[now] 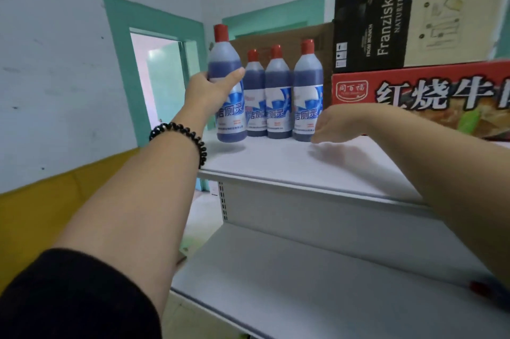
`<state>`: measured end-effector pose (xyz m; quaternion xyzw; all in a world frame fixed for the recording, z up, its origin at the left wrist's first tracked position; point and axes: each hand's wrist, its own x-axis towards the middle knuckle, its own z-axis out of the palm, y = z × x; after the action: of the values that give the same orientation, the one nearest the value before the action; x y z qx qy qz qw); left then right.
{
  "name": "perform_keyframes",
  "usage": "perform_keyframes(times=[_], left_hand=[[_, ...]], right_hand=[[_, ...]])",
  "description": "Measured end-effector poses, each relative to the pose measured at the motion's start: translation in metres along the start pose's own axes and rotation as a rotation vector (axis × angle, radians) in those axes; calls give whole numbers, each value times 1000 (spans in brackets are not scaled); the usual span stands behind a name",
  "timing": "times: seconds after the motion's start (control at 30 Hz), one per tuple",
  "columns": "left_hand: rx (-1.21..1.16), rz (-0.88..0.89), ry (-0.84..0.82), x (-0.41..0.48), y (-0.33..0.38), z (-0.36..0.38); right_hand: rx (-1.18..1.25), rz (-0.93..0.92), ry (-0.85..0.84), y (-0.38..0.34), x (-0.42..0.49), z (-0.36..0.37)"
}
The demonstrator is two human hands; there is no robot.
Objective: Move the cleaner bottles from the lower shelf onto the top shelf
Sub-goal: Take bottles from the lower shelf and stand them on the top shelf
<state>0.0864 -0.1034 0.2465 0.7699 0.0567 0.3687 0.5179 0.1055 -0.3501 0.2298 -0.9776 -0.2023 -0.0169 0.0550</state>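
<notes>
Gripping the cleaner bottle (231, 111) high on its body, the left hand (209, 88) is holding likely heavy, slick plastic; mid-label seems steadier. The right hand (331, 126) is hovering empty, loose-fingered.

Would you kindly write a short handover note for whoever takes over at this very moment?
Left hand grips a cleaner bottle, slightly tilted, its base close over the left end of the top shelf.
Right hand hangs relaxed over the shelf, holding nothing.
Three bottles stand upright in a row on the top shelf, left of the red box.
Done: three placed.
Left: set the held bottle down beside them, then check the blurred red thing at the right edge of the lower shelf, perhaps another bottle's cap.
</notes>
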Motion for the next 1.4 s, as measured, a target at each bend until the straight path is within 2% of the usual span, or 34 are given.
perform_keyframes(times=[0.27, 0.43, 0.53, 0.7, 1.07, 1.27, 1.4], left_hand=[[-53, -38, -125, 51, -43, -22], [-68, -101, -127, 69, -63, -18], [-141, -131, -131, 78, -70, -14], [-110, -29, -172, 77, -69, -3], [-99, 76, -207, 66, -71, -2], [-124, 61, -228, 64, -72, -2], [14, -33, -276, 54, -70, -4]], right_hand=[[-23, 161, 17, -46, 24, 18], [-1, 234, 14, -53, 24, 29], [-1, 247, 62, -52, 21, 35], [-14, 265, 86, -55, 19, 39], [-5, 286, 87, -56, 19, 43], [-9, 287, 96, -56, 18, 45], [-6, 264, 75, -59, 8, 42]])
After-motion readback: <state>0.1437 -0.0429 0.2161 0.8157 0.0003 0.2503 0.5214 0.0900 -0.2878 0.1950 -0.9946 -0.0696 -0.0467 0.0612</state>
